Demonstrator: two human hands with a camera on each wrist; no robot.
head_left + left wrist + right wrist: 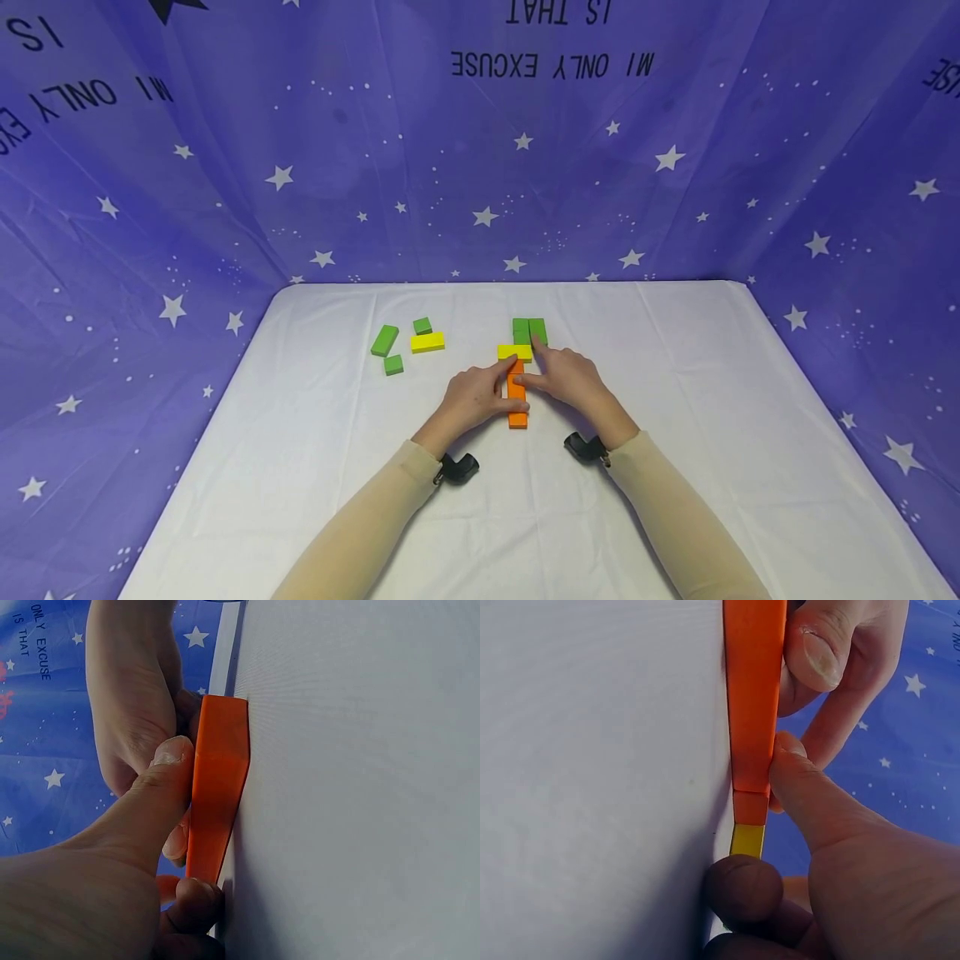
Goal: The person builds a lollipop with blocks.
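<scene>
An orange block [517, 417] lies lengthwise on the white cloth, its far end against a smaller orange piece [750, 808]. Beyond that a yellow block [510, 352] lies crosswise, with green blocks [537, 330] behind it. My left hand [474, 395] has its thumb on the near part of the orange block and its index finger by the yellow one. The right hand [572, 377] rests its thumb on the orange block, with the index finger reaching the green blocks. In the left wrist view, the left thumb touches the orange block [219, 765]. Some fingertips are hidden.
To the left on the table lie a yellow block [427, 342], a longer green block [385, 340] and two small green blocks [393, 365]. A purple starred curtain [480, 167] surrounds the far and side edges of the table. Black wrist devices [459, 469] sit at both cuffs.
</scene>
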